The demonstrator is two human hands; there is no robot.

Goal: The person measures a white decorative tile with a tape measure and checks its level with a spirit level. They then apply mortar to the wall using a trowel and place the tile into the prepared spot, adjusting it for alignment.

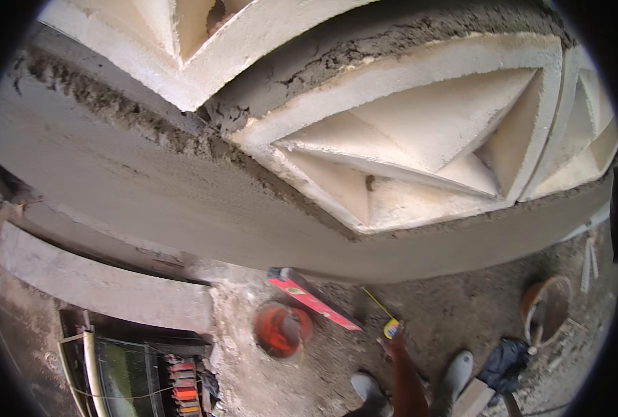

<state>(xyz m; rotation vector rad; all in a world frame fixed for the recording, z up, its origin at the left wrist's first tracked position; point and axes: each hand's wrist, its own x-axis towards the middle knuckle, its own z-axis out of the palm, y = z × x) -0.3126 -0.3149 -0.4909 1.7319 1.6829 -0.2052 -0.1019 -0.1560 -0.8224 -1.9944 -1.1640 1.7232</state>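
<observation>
My right hand [396,342] is closed around a yellow tape measure [391,329], low over the ground in front of my feet. A short length of yellow blade [375,302] runs from its case up and left toward the base of the plastered wall. Just left of the tape, a red spirit level [314,300] lies aslant, its far end close to the wall. Beside the level stands an orange-red bucket [281,329]. My left hand does not show.
Above the grey plastered wall [184,201] sit pale precast blocks [406,139] with triangular recesses. Another bucket [546,313] is at the right, near a black plastic bag [505,365]. A concrete ledge [107,281] and a stack of red and orange items [184,386] lie left.
</observation>
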